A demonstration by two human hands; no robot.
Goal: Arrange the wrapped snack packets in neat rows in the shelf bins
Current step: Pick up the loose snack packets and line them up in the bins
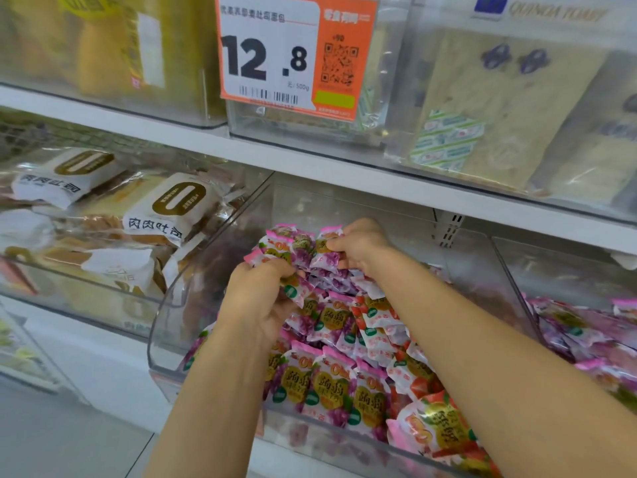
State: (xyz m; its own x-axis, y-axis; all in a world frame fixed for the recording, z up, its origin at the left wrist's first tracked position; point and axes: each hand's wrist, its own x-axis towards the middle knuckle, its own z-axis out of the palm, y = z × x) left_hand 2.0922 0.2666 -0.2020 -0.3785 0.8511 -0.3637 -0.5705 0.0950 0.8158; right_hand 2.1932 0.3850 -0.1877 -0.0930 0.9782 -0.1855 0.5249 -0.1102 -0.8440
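Observation:
A clear plastic shelf bin (179, 298) holds many small pink-and-purple wrapped snack packets (331, 384), some standing in rows near the front. My left hand (258, 298) grips a bunch of packets (282, 250) at the bin's back left. Beside it, my right hand (358, 243) pinches other packets (327, 257) of the same bunch, lifted above the pile. Red strawberry-print packets (437, 429) lie at the front right, partly hidden by my right forearm.
A bin of white-labelled bread packs (155, 215) stands to the left. To the right, another bin (586, 326) holds more pink packets. The white shelf above (310, 160) carries clear bins and an orange price tag (293, 53), leaving low headroom.

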